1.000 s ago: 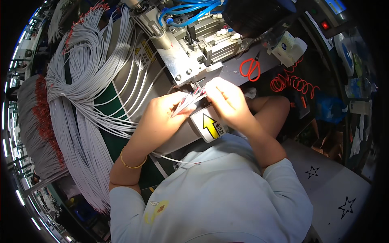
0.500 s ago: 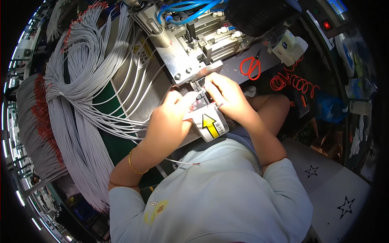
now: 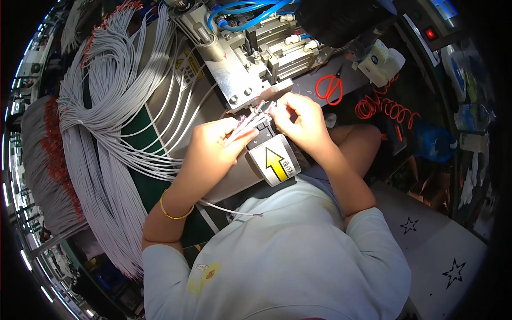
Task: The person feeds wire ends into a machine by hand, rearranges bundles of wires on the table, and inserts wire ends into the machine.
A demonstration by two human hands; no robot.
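Observation:
Several white cables point(image 3: 241, 130) lie in my left hand point(image 3: 209, 143), closed around them just left of a small dark fixture point(image 3: 261, 134). Their stripped ends, with thin coloured wires, point toward the metal press machine point(image 3: 234, 80). At the right of those ends, my right hand point(image 3: 303, 120) is closed in a pinch. Thin reddish wire ends show at its fingertips, though the fingers partly hide them. Below the fixture sits a white rounded cover point(image 3: 274, 160) bearing a yellow arrow.
A large bundle of grey-white cables point(image 3: 101, 133) fills the left side, some trailing toward my left hand. One loose cable point(image 3: 229, 209) crosses near my shirt. Red-handled scissors point(image 3: 329, 89) and a coiled red hose point(image 3: 373, 106) lie to the right. Blue air tubes point(image 3: 240, 10) top the machine.
My left hand has drawn back to the left, bringing the cables away from the fixture and into plain view. My right hand has shifted slightly to the right.

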